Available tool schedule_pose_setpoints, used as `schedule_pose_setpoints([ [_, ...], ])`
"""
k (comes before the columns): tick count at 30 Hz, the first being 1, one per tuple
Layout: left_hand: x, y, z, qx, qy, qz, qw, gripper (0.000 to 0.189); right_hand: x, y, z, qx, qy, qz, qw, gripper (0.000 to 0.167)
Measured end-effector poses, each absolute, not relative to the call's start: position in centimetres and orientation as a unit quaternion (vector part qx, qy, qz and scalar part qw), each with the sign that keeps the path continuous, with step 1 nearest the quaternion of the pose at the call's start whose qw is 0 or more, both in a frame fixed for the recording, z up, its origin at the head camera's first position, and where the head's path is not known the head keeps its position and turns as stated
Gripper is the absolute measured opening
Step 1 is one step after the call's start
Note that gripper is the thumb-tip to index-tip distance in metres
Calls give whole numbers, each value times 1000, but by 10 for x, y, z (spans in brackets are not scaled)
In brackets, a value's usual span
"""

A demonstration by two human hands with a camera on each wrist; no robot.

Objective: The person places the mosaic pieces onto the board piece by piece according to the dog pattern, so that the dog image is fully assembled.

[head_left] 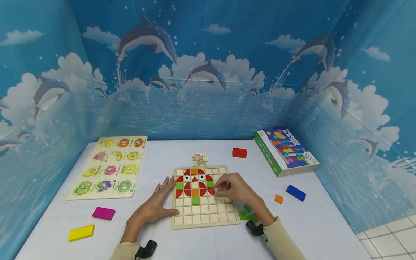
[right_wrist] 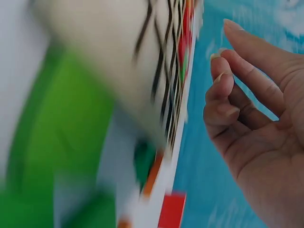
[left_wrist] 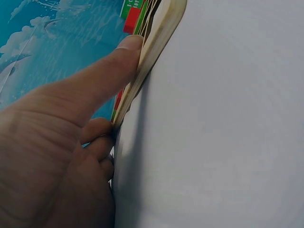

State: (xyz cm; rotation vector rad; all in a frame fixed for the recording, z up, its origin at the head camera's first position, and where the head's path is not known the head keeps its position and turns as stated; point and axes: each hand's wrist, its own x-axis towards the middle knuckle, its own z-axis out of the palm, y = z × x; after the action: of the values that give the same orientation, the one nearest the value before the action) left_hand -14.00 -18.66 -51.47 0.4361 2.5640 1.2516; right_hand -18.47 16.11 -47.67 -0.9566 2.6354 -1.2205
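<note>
A wooden grid board (head_left: 206,227) lies mid-table, with red, green, orange and white tiles forming a face-like pattern on it. Above its top edge lies a small picture card (head_left: 199,159) with a similar pattern. My left hand (head_left: 154,207) rests by the board's left side, fingers extended near the upper corner, thumb on the lower edge; the left wrist view shows the thumb (left_wrist: 111,71) against the rim. Over the pattern's right side hovers my right hand (head_left: 238,187), fingers bent, near a red tile (head_left: 211,190). In the right wrist view its thumb and fingertips (right_wrist: 223,66) stand apart, no piece visible between them.
Loose green tiles (head_left: 243,215) lie under my right wrist. To the right are an orange block (head_left: 278,199), a blue block (head_left: 296,193) and a game box (head_left: 286,151); a red block (head_left: 239,153) sits behind. Leftward are a fruit puzzle (head_left: 108,168), magenta block (head_left: 104,213) and yellow block (head_left: 81,233).
</note>
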Motion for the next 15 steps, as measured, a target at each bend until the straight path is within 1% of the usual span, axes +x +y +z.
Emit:
schedule_pose_setpoints([
  [5, -141, -185, -516, 140, 883, 430, 130, 115, -195, 205, -479, -262, 882, -391, 31, 17],
  [11, -141, -188, -516, 144, 884, 424, 132, 115, -200, 231, -482, -151, 923, -348, 68, 23],
  [15, -141, -188, -516, 151, 879, 431, 134, 115, -201, 236, -484, -116, 933, -331, 86, 22],
])
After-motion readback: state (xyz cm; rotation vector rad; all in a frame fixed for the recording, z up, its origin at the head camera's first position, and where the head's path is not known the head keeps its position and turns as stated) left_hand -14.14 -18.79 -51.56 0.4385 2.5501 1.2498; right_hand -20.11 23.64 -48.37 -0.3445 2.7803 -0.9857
